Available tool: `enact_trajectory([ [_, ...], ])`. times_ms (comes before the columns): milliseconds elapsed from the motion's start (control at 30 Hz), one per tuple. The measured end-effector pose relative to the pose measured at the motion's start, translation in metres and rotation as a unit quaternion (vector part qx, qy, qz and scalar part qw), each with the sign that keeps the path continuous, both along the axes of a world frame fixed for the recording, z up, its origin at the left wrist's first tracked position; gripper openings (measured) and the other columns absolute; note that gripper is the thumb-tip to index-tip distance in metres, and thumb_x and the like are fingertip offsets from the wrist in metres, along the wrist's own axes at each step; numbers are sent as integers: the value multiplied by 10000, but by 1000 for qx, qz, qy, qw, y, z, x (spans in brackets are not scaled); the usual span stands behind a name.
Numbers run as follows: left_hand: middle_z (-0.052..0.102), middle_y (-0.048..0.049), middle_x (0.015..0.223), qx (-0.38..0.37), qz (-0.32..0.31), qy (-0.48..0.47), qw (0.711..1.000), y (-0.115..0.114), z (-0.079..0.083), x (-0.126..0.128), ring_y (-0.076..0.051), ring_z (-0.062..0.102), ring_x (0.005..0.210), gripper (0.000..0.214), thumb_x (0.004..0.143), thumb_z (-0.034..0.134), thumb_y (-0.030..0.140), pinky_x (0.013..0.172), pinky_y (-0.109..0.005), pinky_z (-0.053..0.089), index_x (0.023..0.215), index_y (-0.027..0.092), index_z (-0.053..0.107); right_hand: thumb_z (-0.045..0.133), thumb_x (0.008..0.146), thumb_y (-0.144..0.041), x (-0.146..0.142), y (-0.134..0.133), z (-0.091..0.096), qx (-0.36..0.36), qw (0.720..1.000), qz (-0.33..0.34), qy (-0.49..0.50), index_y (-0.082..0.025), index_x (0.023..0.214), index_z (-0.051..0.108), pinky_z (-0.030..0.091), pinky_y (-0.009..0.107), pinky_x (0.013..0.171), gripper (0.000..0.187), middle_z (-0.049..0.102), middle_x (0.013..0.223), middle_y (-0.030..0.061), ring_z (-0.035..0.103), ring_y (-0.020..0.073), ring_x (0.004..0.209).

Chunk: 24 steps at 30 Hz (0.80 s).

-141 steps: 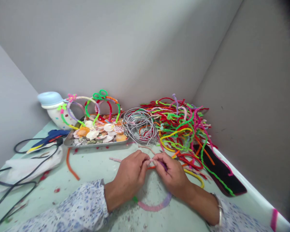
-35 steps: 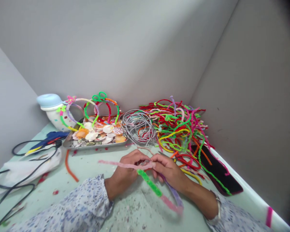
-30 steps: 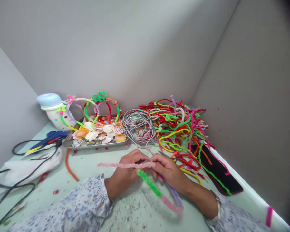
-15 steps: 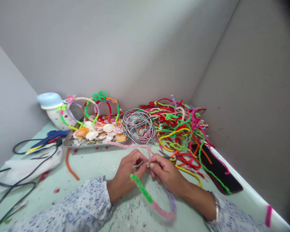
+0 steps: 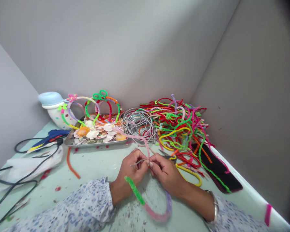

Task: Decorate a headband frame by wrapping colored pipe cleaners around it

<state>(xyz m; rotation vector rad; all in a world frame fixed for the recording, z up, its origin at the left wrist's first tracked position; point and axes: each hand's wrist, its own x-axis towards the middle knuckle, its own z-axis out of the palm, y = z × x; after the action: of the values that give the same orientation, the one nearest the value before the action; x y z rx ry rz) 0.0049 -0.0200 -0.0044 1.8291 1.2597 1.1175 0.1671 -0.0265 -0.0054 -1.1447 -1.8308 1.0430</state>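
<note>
In the lower centre of the frame, the fingers of the left hand [image 5: 130, 169] and right hand [image 5: 168, 172] met, clamped on the foot of the pink stem [image 5: 145, 140]. From there the stem rose and bent left towards the tray [image 5: 96, 146]; a wire [image 5: 136, 163] poked out over the left hand. Below, the green, pink and purple band [image 5: 157, 216] curved over the worktop [image 5: 94, 164]. Good handling here seemed to call for a firm pinch at the join, small turns, each coil snug against the last, and the stem's loose tail kept off the shells [image 5: 94, 132] (the wire's bare tip looked apt to prick).

Against the picture from about a second earlier, the stem no longer lay across the left hand but stood above both; the wire's tip had come into view, and the band's green end had shifted left and down.
</note>
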Motion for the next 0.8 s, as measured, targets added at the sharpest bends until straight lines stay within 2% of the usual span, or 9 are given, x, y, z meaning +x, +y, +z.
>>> enact_trajectory([
  [400,564,-14,719,88,-19,18,996,4,-5,-2,-125,526,666,94,836,560,170,598,-224,401,758,145,608,432,943,-280,1,2,-5,-36,999,0,11,-197,862,539,349,199,531,158,502,607,-59,440,93,540],
  [633,529,6,650,59,3,37,998,2,-3,-2,-113,481,595,160,826,575,223,547,-221,356,683,151,587,442,928,-252,2,1,-6,-8,1000,-2,-7,-197,863,546,342,205,521,135,492,600,-58,428,98,531],
  [800,492,33,588,-7,25,7,1000,-2,3,1,-108,438,552,190,820,565,271,526,-222,334,666,160,549,463,910,-221,1,-1,-3,49,998,-14,-36,-191,855,559,348,216,555,115,517,635,-42,460,108,567],
])
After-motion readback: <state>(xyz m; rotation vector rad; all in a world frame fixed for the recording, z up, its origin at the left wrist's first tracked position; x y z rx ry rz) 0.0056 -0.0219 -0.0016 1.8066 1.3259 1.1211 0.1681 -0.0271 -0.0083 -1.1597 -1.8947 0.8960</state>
